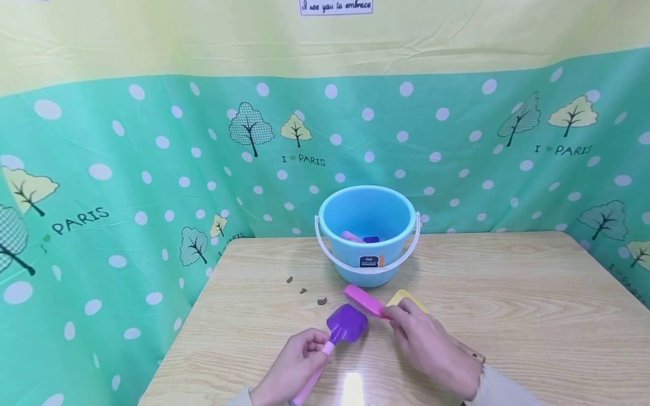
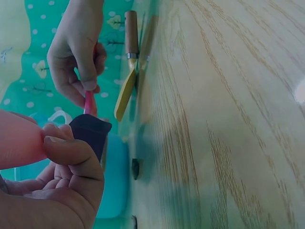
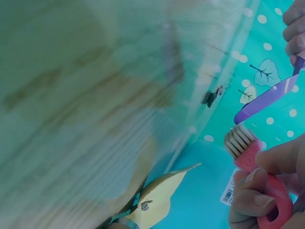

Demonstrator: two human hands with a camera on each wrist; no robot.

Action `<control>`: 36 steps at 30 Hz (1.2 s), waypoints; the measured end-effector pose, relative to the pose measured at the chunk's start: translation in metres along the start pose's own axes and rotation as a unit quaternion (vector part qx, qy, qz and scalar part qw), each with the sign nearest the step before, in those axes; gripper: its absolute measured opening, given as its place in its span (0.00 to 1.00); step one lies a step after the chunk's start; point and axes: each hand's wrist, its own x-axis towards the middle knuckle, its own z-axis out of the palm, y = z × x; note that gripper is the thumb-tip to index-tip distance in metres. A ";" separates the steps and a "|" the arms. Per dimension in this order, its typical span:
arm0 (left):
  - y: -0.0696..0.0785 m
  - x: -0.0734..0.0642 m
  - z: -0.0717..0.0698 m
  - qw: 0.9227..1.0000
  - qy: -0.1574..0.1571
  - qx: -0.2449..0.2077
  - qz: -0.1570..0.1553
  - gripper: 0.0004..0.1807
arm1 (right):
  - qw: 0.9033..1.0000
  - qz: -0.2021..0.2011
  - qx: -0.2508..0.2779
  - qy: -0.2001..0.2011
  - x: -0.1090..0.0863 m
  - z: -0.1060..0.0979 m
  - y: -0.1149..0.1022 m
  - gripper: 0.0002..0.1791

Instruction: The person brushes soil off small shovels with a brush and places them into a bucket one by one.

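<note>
My left hand point(image 1: 297, 361) grips the pink handle of a small shovel with a purple scoop point(image 1: 347, 324), held over the table at the front. In my right hand point(image 1: 429, 341) is a pink brush point(image 1: 363, 299), its pale bristles facing down at the far edge of the scoop. The right wrist view shows thumb and fingers pinching the brush point(image 3: 274, 198) by its looped handle. Beneath the right hand lies a yellow trowel point(image 2: 126, 93) with a wooden handle, partly hidden in the head view. Dark curved bits point(image 1: 322, 301) lie left of the scoop.
A blue bucket point(image 1: 350, 262) with a white handle stands at the back, just beyond the brush. Inside it, a pink handle point(image 1: 351, 236) and something dark purple show. A dark bit point(image 3: 146, 205) rests on the yellow trowel blade. A green dotted curtain point(image 1: 447, 186) hangs behind the table.
</note>
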 end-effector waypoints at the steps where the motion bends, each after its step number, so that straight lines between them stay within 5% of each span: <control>1: 0.000 0.000 0.000 1.000 0.000 0.002 0.001 0.16 | 1.000 0.004 0.001 0.001 0.000 0.000 0.000 0.16; 6: 0.000 0.000 0.000 1.000 -0.002 0.002 0.000 0.16 | 1.000 0.001 0.023 0.020 0.002 -0.005 -0.002 0.16; 13: -0.001 0.002 0.000 1.000 0.006 -0.002 -0.005 0.16 | 0.992 -0.086 0.071 0.058 0.002 -0.013 -0.012 0.19; 20: -0.001 0.003 0.000 1.000 0.017 -0.001 -0.004 0.15 | 0.985 -0.153 0.068 0.049 -0.005 -0.014 -0.025 0.19; 27: 0.001 0.002 0.001 1.000 0.013 0.002 0.002 0.14 | 0.995 -0.094 0.029 0.006 -0.009 -0.013 -0.026 0.18; 36: 0.003 0.001 0.000 1.000 0.008 0.001 0.005 0.15 | 0.998 -0.059 0.017 0.021 -0.007 -0.007 -0.010 0.17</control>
